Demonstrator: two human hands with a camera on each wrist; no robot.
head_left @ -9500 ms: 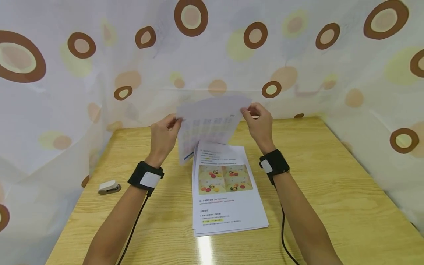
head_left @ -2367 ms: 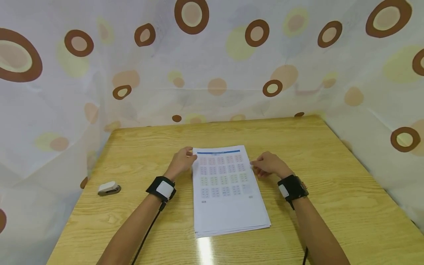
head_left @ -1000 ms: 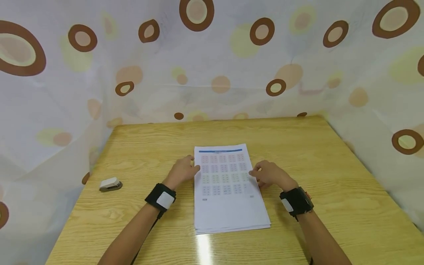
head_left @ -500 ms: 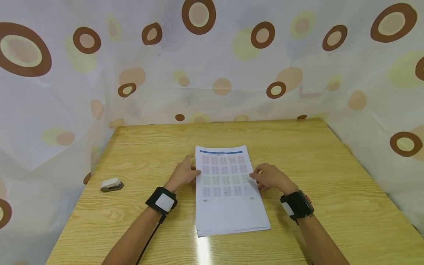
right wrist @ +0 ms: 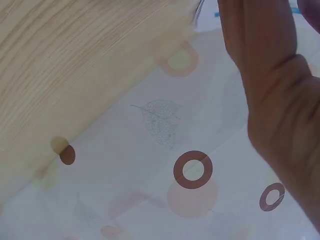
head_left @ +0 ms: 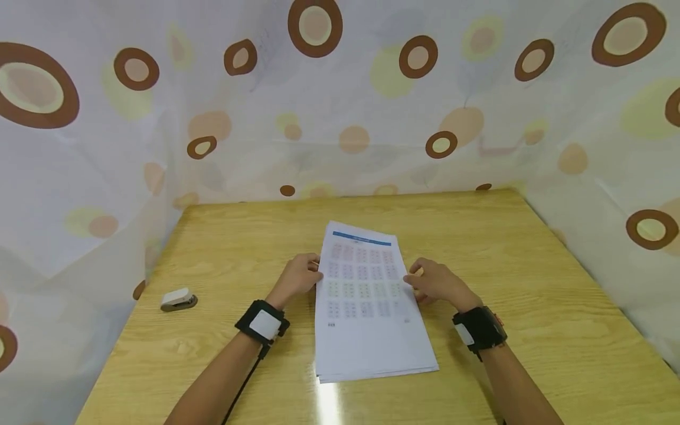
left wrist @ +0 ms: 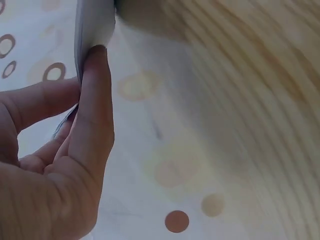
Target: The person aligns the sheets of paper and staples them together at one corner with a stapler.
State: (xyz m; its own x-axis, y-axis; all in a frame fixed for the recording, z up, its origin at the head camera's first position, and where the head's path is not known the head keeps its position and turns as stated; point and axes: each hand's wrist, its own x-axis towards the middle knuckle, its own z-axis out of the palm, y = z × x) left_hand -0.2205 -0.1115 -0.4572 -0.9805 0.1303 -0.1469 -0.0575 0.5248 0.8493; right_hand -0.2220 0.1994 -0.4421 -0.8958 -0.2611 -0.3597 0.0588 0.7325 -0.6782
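Note:
A stack of printed paper sheets (head_left: 372, 348) lies in front of me in the head view, its top page showing a blue bar and rows of small coloured grids. Its far left corner is lifted and the top part bends upward. My left hand (head_left: 297, 274) pinches the left edge; in the left wrist view the thumb and fingers (left wrist: 95, 110) close on the stack from both sides. On the right edge my right hand (head_left: 435, 280) grips with the thumb over the page and the other fingers beneath. In the right wrist view the fingertips are out of frame.
A small white and grey stapler (head_left: 179, 299) sits on the wooden table (head_left: 239, 236) to the left of the left hand. A white curtain with brown rings (head_left: 350, 106) rises behind the table and along both sides. Black bands with cables circle both wrists.
Earlier both hands held one sheet raised above the stack; that page then lay on top. Since half a second ago, the left hand has lifted the stack's left side and its far left corner.

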